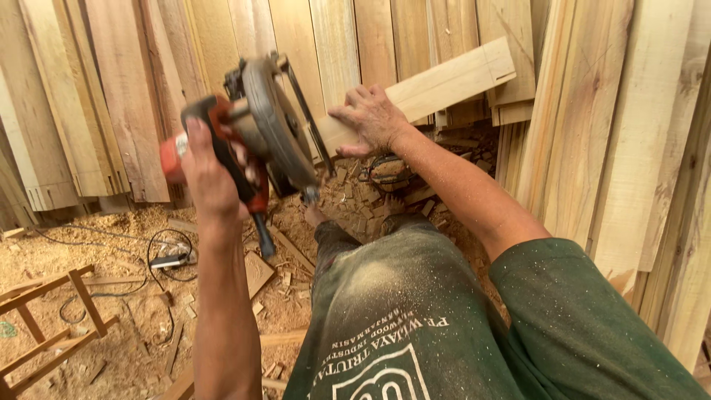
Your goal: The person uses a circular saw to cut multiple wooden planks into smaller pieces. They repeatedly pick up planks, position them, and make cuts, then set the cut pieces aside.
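Observation:
My left hand (211, 181) is raised and shut on the handle of a red and black circular saw (255, 133), whose round guard and blade stand just left of a pale wooden board (444, 81). My right hand (370, 118) lies flat on the near end of that board, pressing it, fingers spread. The board runs up and to the right, with a notch cut at its far end. My bare foot (315, 215) shows below the saw, on the wood scraps.
Tall planks (111, 96) lean against the back wall, and more planks (615, 148) stand at the right. Sawdust and offcuts (259, 270) cover the floor. A black cable (159, 255) loops at the left, near a small wooden frame (52, 326).

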